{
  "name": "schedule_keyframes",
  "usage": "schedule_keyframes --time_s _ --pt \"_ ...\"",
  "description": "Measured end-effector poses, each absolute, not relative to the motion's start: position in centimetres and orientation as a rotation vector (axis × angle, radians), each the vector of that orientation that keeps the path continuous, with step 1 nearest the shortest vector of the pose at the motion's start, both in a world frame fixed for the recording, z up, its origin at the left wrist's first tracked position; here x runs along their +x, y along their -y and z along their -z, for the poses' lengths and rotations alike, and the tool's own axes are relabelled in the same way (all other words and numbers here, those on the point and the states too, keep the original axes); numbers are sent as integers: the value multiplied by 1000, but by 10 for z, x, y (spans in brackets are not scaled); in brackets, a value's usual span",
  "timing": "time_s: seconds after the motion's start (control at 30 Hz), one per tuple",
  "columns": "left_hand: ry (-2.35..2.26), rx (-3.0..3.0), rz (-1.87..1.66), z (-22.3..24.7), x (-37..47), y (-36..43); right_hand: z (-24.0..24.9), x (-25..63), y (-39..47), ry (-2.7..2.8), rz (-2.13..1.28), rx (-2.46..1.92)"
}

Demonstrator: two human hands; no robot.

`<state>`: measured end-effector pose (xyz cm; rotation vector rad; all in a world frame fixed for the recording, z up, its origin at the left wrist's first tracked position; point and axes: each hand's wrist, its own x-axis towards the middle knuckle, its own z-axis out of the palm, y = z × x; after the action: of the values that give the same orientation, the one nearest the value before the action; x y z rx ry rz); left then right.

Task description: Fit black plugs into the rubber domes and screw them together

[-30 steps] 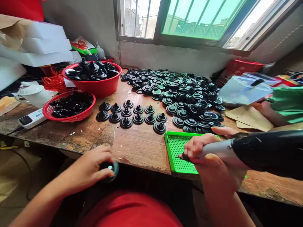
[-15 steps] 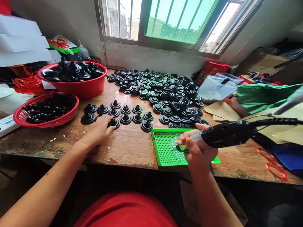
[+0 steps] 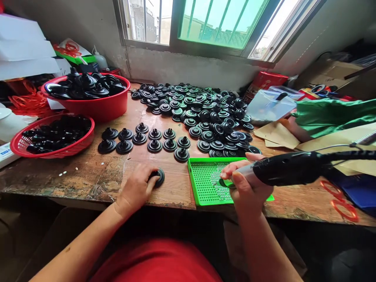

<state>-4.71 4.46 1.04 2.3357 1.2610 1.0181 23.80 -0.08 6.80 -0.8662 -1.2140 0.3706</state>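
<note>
My left hand (image 3: 140,183) grips a round black stepped plastic disc (image 3: 159,178) close to the table's front edge; the fingers cover its centre. In my right hand (image 3: 245,182) is a black and silver electric screwdriver (image 3: 288,167), its tip pointing left over a green perforated tray (image 3: 195,188). Many small silver pieces, apparently screws, lie in the tray below the tip. Behind my left hand stand rows of similar black discs (image 3: 154,145), each with a short neck pointing up.
A big heap of black discs (image 3: 190,113) fills the back. At left are a red basin (image 3: 102,107) of black parts and a red basket (image 3: 63,150) of smaller black pieces. Orange-red rings (image 3: 345,210) lie at right, near brown paper sheets (image 3: 276,133) and a clear box (image 3: 268,105).
My left hand has taken a black disc from the front row and brought it right and nearer to me. My right hand holds the screwdriver almost unmoved over the tray.
</note>
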Motion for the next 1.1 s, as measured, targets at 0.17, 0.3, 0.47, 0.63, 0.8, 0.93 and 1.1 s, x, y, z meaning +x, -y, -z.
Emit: schedule_keyframes --time_s 0.17,0.3,0.47,0.63,0.8,0.93,1.1 --pt "-1111 2306 -1086 -6 -19 -11 -67 238 0 1217 -374 -867" --pt "-1112 2258 -1120 -3 -10 -2 -71 237 2 1183 -390 -856" --pt "-1125 2222 -1111 2 -6 0 -95 223 11 1168 -490 -724" --pt "-1128 2138 -1083 2 -4 -2 -116 185 16 1181 -706 -641" --pt "-1141 2119 -1066 1 -5 -4 -108 153 6 1265 -817 -606" --pt "-1140 2104 -1060 0 -4 -4 -93 145 -7 1329 -803 -626" --pt "-1135 2098 -1064 -1 -4 -4 -82 142 -11 1336 -829 -666"
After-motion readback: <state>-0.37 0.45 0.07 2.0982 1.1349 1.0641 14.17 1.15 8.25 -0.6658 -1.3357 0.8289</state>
